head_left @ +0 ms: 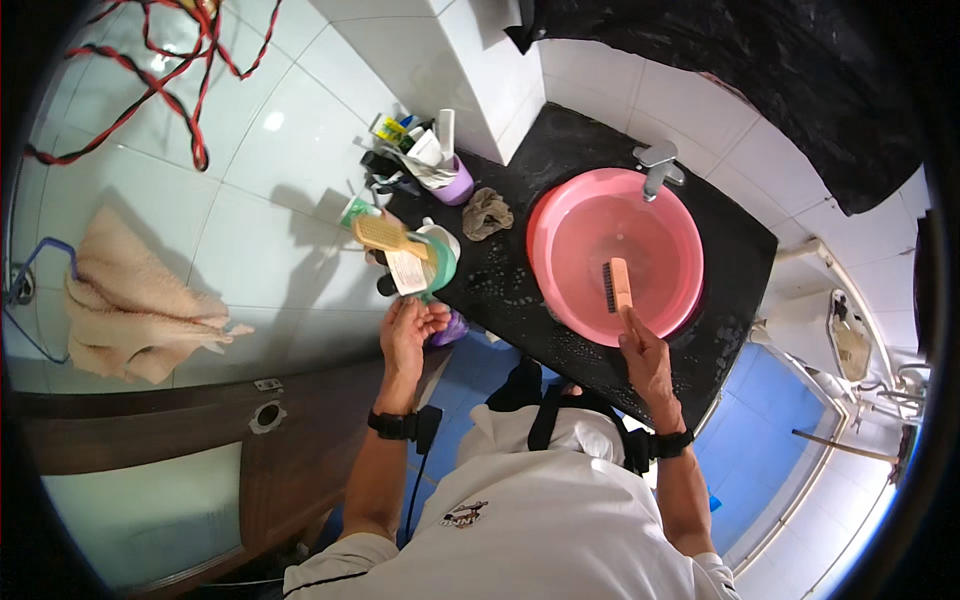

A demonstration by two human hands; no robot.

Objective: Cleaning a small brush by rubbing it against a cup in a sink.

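Note:
My right hand (650, 365) grips the end of a wooden-handled brush (621, 280) with dark bristles. The brush is held over a round pink basin (690, 235), which appears to have water in it. My left hand (408, 328) is beside the counter's left edge, fingers loosely bent and apart, with nothing visible in them. Just beyond that hand stands a green cup (443, 262), and a yellow hairbrush (385, 237) and a white printed packet (408, 272) lean out of it. A crumpled brown scrubbing pad (487, 214) lies between the cup and the basin.
A metal tap (659, 165) rises behind the basin on the wet black counter (560, 130). Toiletries crowd a purple cup (457, 187) by the tiled wall. A beige towel (140, 300) and red-black twisted cord (170, 95) hang at left. Black plastic sheeting (780, 90) droops at upper right.

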